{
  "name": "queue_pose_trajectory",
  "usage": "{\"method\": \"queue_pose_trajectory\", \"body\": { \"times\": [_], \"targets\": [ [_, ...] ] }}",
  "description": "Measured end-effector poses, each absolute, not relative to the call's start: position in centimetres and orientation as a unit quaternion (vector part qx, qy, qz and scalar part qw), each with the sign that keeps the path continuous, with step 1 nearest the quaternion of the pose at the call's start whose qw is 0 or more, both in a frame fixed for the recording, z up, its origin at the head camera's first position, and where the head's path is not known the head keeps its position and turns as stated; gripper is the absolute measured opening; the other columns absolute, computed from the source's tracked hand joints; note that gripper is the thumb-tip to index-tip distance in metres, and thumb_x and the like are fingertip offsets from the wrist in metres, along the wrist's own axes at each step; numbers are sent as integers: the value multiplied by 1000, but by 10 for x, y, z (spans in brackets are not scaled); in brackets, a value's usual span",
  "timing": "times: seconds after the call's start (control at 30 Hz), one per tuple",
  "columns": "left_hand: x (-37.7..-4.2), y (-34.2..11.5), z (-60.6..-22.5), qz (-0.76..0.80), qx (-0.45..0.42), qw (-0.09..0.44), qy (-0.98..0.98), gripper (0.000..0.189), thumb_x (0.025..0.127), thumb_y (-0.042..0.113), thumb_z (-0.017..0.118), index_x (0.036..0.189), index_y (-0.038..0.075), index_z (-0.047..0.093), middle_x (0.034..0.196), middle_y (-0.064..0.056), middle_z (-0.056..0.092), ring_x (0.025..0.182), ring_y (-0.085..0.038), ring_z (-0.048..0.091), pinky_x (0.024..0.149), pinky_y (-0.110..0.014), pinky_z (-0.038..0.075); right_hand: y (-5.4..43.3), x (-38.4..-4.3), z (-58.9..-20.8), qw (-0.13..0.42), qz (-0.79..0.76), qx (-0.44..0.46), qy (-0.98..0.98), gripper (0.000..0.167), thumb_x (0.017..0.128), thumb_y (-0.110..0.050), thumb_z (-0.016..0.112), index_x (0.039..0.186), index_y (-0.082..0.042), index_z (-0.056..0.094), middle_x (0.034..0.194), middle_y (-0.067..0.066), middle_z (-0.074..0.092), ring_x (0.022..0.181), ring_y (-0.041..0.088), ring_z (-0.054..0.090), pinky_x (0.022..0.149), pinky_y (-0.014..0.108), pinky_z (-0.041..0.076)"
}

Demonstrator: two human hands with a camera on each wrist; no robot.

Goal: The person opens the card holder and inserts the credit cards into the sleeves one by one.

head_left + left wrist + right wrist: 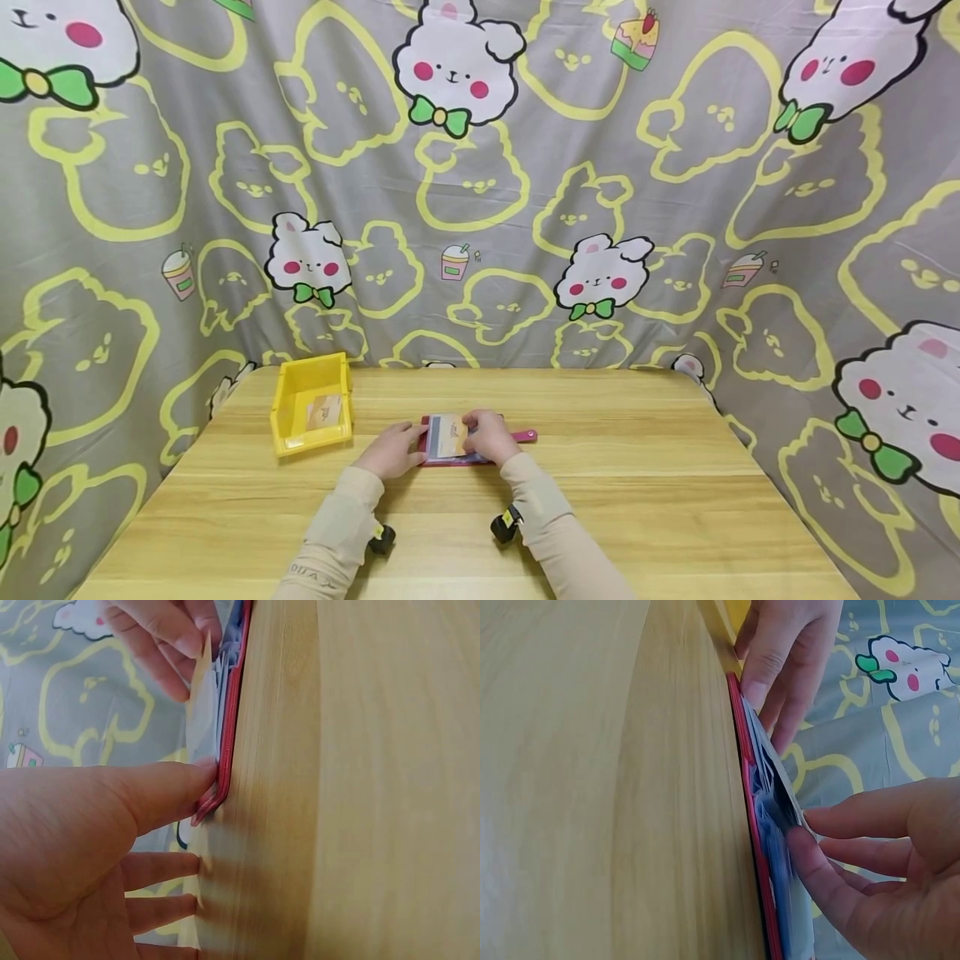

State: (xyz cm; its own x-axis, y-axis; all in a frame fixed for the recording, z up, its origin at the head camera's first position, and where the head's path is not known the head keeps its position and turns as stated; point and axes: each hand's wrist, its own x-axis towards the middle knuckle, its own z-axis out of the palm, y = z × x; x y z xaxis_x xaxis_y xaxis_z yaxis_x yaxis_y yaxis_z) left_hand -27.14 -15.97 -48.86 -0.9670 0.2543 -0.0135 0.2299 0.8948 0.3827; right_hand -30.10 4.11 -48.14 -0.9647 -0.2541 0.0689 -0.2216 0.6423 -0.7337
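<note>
A red card holder (234, 712) with clear plastic sleeves (763, 796) lies opened on the table. Over its left part is a beige and orange card (450, 435), raised from the sleeves along its right side. My right hand (487, 435) pinches that raised edge between thumb and fingers. At the holder's left edge, my left hand (392, 450) presses with the thumb, while its other fingers stretch out straight near the tabletop. The right hand covers much of the holder's right part in the head view.
A yellow bin (311, 379) stands at the back left of the wooden table (637, 517), with a similar card (324, 412) inside it. The holder's magenta strap (523, 436) sticks out to the right. A patterned curtain (495, 192) hangs behind the table and along its sides.
</note>
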Motion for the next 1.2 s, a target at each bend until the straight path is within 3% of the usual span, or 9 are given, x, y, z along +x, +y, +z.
{"method": "queue_pose_trajectory", "body": {
  "times": [0.17, 0.27, 0.4, 0.47, 0.73, 1.2],
  "targets": [
    [-271, -160, -489, 199, 122, 34, 972, 55, 91, 28, 68, 139, 7, 53, 144, -28, 46, 134, -46, 42, 110, -59, 36, 36, -302, -482, 31, -403, -135, 905, 41, 68, 8, 72, 109, 7, 68, 103, 18, 70, 96, 28, 63, 88, 40, 53],
    [-271, -160, -490, 201, 125, 32, 971, 54, 91, 27, 68, 139, 6, 53, 143, -28, 47, 134, -46, 43, 110, -59, 37, 36, -312, -496, 18, -395, -157, 905, 37, 70, 3, 74, 106, 3, 70, 100, 13, 70, 95, 22, 63, 86, 35, 54],
    [-271, -160, -491, 202, 128, 33, 970, 54, 91, 26, 68, 139, 5, 53, 144, -28, 46, 134, -46, 43, 110, -59, 36, 32, -305, -487, 25, -380, -154, 912, 39, 74, 2, 74, 112, 2, 69, 107, 13, 71, 103, 24, 64, 89, 37, 54],
    [-271, -160, -491, 199, 130, 33, 971, 54, 91, 26, 68, 139, 5, 52, 143, -28, 46, 134, -46, 43, 110, -59, 36, 28, -293, -472, 43, -368, -146, 917, 42, 76, 8, 69, 117, 7, 66, 114, 18, 69, 112, 31, 63, 94, 44, 53],
    [-271, -160, -489, 186, 135, 30, 973, 52, 92, 23, 67, 138, 4, 53, 142, -29, 48, 133, -46, 44, 109, -59, 37, 20, -288, -468, 29, -269, -206, 940, 38, 89, 8, 54, 126, 6, 61, 128, 19, 64, 124, 34, 58, 106, 43, 46],
    [-271, -164, -490, 204, 152, 19, 967, 53, 91, 21, 68, 138, 1, 53, 141, -31, 48, 131, -48, 44, 110, -59, 37, 21, -282, -465, 59, -315, -177, 931, 49, 86, 7, 57, 134, 7, 53, 136, 24, 56, 130, 39, 51, 110, 48, 42]
  ]
}}
